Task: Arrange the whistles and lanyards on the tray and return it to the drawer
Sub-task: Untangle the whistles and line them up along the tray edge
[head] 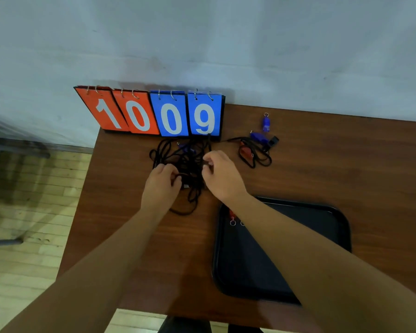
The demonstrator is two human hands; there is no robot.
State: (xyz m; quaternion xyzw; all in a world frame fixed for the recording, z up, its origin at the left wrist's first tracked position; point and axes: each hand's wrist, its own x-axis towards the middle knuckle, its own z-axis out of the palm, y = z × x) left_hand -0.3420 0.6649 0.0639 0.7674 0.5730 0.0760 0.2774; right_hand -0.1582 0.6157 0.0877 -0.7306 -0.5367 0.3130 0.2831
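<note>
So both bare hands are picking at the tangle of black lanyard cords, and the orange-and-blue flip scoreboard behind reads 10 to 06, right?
Not quite: the head view shows the orange-and-blue flip scoreboard reading 10 to 09. The left hand and right hand are indeed on the tangle of black lanyard cords.

Reads as a sports hall or gym equipment corner. Evidence:
- Flip scoreboard (149,112) stands at the far left corner of the desk (346,169). It has ring-bound cards, red showing 10 and blue showing 09.
- Referee kit lies near the far edge: blue whistles (265,123), a red whistle (246,152) and a black whistle (273,141). Black lanyards (178,155) sit tangled just in front of the scoreboard.
- Floor (34,212) is narrow pale wood strips, court-style, scuffed.
- Wall (202,44) behind the desk is plain paint, pale blue-grey.
- Black plastic tray (310,227) sits toward the near right of the desk.
- Blurred metal furniture legs (3,242) are on the floor at left; can't tell what they belong to.
</note>
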